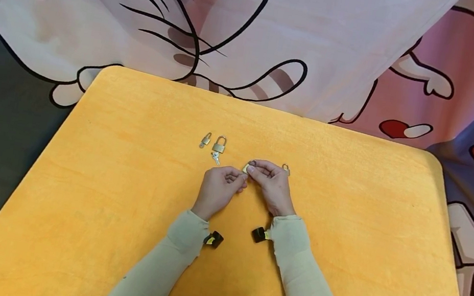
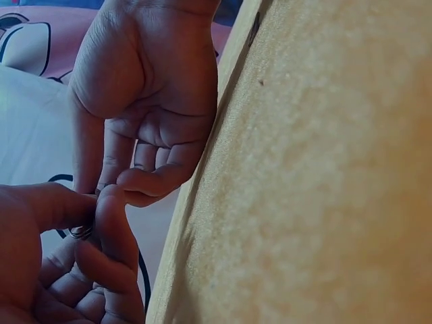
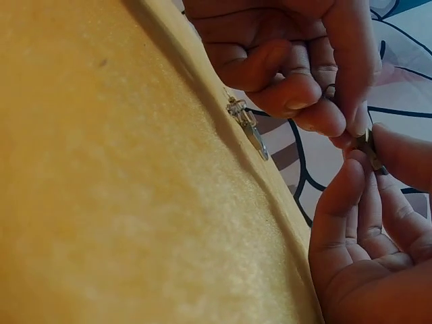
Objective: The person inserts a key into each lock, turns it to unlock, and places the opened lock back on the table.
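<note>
— What is that tabletop [image 1: 118, 191] covered in?

— Orange cloth, fuzzy like a towel. Behind it hangs a pink and white cartoon sheet [image 1: 310, 40].

— And the hands?

— They meet near the middle. The left hand [image 1: 217, 190] and the right hand [image 1: 272, 184] both pinch one small brass padlock [image 1: 246, 167] between fingertips, just above the cloth.

— Anything else lying there?

— Two padlocks [image 1: 219, 144] with a key [image 1: 215, 157], up left of the hands, apart from them. Another small lock [image 1: 286, 168] sits beside the right hand.
</note>
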The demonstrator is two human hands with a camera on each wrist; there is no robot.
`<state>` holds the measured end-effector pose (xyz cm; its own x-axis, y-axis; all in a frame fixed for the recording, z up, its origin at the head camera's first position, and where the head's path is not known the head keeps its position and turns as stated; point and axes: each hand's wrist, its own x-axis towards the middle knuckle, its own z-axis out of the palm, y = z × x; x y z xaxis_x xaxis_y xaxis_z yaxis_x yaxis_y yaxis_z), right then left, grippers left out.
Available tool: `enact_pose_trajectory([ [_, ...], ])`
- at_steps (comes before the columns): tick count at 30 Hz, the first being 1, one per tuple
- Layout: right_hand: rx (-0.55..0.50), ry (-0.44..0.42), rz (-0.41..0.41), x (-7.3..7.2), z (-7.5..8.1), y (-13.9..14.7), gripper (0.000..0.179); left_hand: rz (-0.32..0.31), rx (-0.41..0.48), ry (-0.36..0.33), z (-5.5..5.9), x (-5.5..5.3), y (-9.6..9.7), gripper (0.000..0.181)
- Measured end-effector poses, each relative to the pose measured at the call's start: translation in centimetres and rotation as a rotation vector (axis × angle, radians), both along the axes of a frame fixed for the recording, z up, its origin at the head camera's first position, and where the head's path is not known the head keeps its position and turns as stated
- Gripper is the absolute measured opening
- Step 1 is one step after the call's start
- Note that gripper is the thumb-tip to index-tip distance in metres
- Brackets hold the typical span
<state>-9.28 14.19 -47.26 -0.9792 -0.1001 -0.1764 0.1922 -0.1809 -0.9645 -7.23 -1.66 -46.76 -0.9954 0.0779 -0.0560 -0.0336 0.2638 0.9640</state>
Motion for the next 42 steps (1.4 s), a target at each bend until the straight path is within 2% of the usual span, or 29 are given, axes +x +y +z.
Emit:
enact_pose_trajectory([
  [6,-0.02,-0.017,0.013,-0.05,-0.11,0.11,0.026,-0.005,-0.031,0.031,-0.14,0.01,0.04,0.015],
  [16,-0.086,-0.04,-0.014,0.0,-0.1,-0.11,0.024,0.005,-0.055,0.103,-0.29,0.05,0.05,0.015],
  [33,-0.043,-0.01,0.005,0.09,-0.14,-0.14,0.028,0.016,-0.064,0.157,-0.18,0.15,-0.03,0.011],
  [42,-0.042,0.006,0.003,0.07,-0.33,-0.21,0.026,0.018,-0.098,0.187,-0.11,0.16,-0.07,0.01],
])
